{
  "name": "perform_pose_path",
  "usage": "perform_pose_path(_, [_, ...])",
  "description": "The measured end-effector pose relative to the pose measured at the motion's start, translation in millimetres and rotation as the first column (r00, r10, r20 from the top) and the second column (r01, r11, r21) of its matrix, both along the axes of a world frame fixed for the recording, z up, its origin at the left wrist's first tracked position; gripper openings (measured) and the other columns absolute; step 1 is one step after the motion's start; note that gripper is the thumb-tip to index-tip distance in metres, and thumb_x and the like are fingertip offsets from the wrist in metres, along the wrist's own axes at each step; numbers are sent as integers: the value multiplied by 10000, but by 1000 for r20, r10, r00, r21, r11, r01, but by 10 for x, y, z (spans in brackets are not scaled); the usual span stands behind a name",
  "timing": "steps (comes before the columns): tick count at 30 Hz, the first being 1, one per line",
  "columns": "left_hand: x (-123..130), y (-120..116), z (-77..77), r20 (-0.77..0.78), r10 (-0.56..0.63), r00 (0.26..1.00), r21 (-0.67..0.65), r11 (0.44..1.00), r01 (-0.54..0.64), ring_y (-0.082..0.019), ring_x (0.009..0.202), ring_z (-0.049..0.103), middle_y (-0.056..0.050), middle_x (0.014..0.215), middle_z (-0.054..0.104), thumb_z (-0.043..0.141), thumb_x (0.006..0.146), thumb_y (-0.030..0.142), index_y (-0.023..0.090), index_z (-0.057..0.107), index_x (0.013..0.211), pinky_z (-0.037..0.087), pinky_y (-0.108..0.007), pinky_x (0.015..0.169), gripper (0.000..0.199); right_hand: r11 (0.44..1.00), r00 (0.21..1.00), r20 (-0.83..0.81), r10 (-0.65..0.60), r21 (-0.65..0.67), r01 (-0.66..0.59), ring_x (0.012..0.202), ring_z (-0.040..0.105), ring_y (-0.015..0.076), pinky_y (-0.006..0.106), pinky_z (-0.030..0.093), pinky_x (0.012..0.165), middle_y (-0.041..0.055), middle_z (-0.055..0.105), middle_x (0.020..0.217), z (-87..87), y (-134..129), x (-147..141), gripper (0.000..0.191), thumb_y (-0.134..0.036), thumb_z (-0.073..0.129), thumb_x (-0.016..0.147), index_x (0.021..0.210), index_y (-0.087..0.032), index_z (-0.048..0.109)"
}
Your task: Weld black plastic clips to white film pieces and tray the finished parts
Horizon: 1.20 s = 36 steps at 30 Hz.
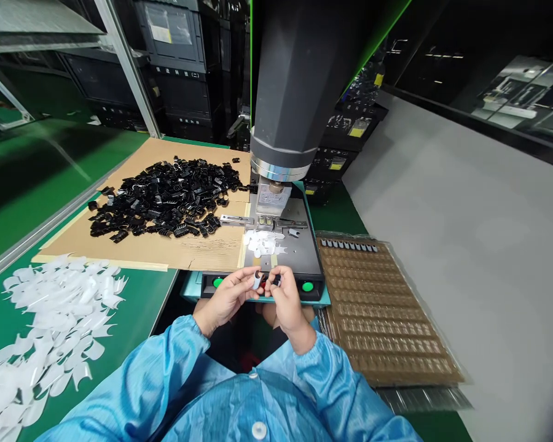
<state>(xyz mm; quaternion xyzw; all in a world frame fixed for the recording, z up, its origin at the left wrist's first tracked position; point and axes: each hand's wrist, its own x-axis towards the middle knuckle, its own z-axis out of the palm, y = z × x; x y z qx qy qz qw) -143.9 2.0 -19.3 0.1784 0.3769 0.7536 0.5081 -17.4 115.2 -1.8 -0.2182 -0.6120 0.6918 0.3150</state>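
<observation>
In front of the machine's front edge, my left hand [228,299] pinches a small pale curved plastic piece [257,281] between thumb and fingers. Close beside it, my right hand [286,301] is closed on a small black plastic clip [277,282], mostly covered by the fingertips. The two hands nearly touch. Just beyond them, white plastic pieces [262,242] lie in a small heap on the machine's grey plate [299,261]. One pale piece with dark edges [294,233] sits apart to the right, near the metal fixture [271,219].
The press head [281,92] stands over the fixture. Black clips [166,196] are piled on cardboard [212,255] at left; white pieces [64,307] cover the green table's near left. At right lies a brown moulded tray [387,307] with one row of pieces. Green buttons [307,286] flank my hands.
</observation>
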Motion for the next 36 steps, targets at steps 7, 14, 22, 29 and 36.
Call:
perform_pose_path(7, [72, -22, 1, -316, 185, 931, 9, 981, -192, -219, 1006, 711, -110, 1118, 774, 906, 837, 234, 184, 799, 1216, 575, -324, 959, 397, 928, 967, 199, -159, 363, 78, 884, 648, 225, 358, 516, 824, 22, 692, 915, 38, -4, 55, 43, -281, 630, 926, 953, -249, 639])
perform_pose_path(14, [46, -45, -30, -621, 198, 759, 36, 974, -225, -197, 941, 651, -111, 1219, 725, 857, 872, 234, 243, 825, 1190, 556, -319, 923, 319, 908, 949, 239, -206, 408, 95, 803, 655, 218, 344, 497, 758, 18, 711, 855, 71, 7, 63, 57, -294, 626, 916, 892, -246, 645])
perform_pose_path(22, [55, -55, -29, -644, 181, 744, 22, 976, -218, -201, 917, 646, -108, 1193, 724, 863, 865, 253, 253, 825, 1184, 562, -342, 925, 321, 913, 941, 266, -210, 398, 91, 742, 631, 210, 338, 484, 707, 19, 706, 821, 69, 18, 64, 83, -316, 618, 892, 862, -242, 642])
perform_pose_path(29, [49, -66, -79, -689, 182, 702, 44, 977, -211, -187, 903, 650, -105, 1177, 723, 826, 918, 299, 244, 808, 1219, 555, -329, 890, 306, 919, 940, 278, -201, 387, 82, 707, 599, 196, 315, 457, 650, 17, 694, 793, 63, 25, 69, 111, -340, 613, 884, 859, -234, 633])
perform_pose_path(36, [32, -66, -182, -754, 173, 634, 65, 980, -190, -192, 979, 665, -105, 1241, 712, 751, 987, 334, 254, 766, 1269, 564, -342, 909, 294, 915, 937, 281, -206, 396, 82, 721, 613, 196, 311, 455, 655, 15, 690, 800, 38, 26, 63, 118, -341, 589, 884, 858, -231, 623])
